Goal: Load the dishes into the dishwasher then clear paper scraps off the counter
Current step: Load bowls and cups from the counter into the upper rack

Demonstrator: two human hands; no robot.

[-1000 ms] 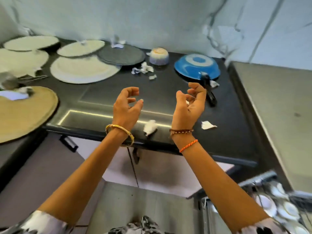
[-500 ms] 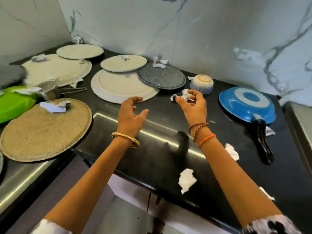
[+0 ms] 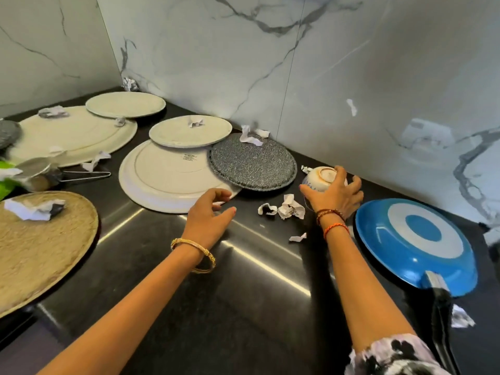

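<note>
On the black counter [image 3: 243, 307], the right hand [image 3: 334, 197] grips an upturned small bowl [image 3: 322, 180] near the marble wall, fingers curled over its base. The left hand [image 3: 209, 215] hovers with loosely bent fingers at the edge of a large white plate [image 3: 162, 182], which a smaller white plate [image 3: 189, 131] and a speckled grey plate [image 3: 253, 162] overlap. Crumpled paper scraps [image 3: 290, 207] lie between the hands. An upturned blue pan [image 3: 416, 243] sits just right of the right wrist.
</note>
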